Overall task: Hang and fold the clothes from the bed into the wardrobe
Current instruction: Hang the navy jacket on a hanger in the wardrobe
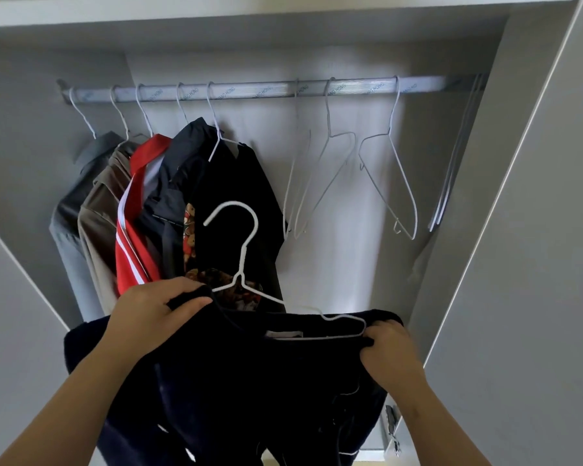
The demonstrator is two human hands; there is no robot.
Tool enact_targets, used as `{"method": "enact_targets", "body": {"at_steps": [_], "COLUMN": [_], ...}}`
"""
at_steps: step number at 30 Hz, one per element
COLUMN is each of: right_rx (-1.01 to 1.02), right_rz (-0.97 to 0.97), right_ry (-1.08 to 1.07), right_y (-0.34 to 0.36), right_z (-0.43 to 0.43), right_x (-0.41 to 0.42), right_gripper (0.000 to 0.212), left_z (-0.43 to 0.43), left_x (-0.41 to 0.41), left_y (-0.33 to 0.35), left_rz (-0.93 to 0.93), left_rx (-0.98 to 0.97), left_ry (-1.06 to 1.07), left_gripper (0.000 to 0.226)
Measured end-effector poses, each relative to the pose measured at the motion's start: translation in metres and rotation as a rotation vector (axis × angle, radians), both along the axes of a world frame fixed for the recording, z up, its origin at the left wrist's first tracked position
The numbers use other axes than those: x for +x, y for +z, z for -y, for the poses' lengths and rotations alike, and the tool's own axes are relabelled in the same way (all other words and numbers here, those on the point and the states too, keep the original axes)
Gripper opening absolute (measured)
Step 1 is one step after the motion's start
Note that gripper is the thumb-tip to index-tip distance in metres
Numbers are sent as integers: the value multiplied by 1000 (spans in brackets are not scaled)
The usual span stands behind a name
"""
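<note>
I hold a dark navy garment (249, 381) in front of the open wardrobe. A white wire hanger (246, 250) sits in its neck opening, hook pointing up. My left hand (152, 314) grips the garment's left shoulder. My right hand (389, 348) pinches the right shoulder over the hanger's end. Both hands are below the silver wardrobe rail (249, 90).
Several clothes hang on the rail's left half: a grey shirt (71, 203), a brown one (98, 213), a red-and-white jacket (132, 230) and a black garment (236, 196). Empty white hangers (330, 173) hang to the right. A wardrobe door (519, 230) stands open at right.
</note>
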State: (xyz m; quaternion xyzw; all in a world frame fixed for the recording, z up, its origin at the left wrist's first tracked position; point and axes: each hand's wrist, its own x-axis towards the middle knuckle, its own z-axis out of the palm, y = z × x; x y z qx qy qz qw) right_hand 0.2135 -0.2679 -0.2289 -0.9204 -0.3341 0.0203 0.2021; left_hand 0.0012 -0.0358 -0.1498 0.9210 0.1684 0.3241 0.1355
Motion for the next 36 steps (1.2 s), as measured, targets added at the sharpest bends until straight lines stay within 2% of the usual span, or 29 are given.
{"method": "enact_targets", "body": {"at_steps": [4,5,7,11,14,16,18,19,22,26,28,30,33,34,36], "right_rx": [76,87,151,412,556,449,262,204,245,306,336,314,159,98,18], "right_rz": [35,65,80,-5,-33,61,33,-7,-123,-84,-52,28,26,11,3], "right_ry": [56,122,281,424,295,126,-12,-41,-84,-106,-135,-160,-327,-376,-430], "right_y": [15,21,31,41,44,44,45,45,49,54,56,51,40,38,37], "right_z": [-16,-21,-32,-37,-27,-21,-15,-13,-16,-32,-29,-14,7,11,15], "right_x": [-7,-11,-22,-38,-29,-19,-10,-7,-7,-16,-13,-3,10,12,15], "right_gripper": [14,11,20,23,28,56,75,71,28,38,29,9,45,47,36], "left_z": [18,25,38,45,39,35,35,37,49,76,75,68,58,56,53], "left_x": [18,25,39,55,53,49,47,47,60,84,87,84,76,75,73], "left_y": [-4,-6,-13,-23,-16,-8,0,3,6,1,1,3,10,12,15], "left_rz": [-60,-83,-95,-90,-3,68,97,100,65,-44,-55,-9,79,99,118], "left_rx": [96,115,121,-16,-220,-328,-390,-419,-407,-353,-365,-391,-432,-450,-479], "left_ry": [-64,-77,-83,-39,-47,-61,-85,-99,-156,-241,-242,-233,-186,-174,-170], "left_gripper": [36,37,36,18,17,16,17,18,21,13,16,27,36,36,34]}}
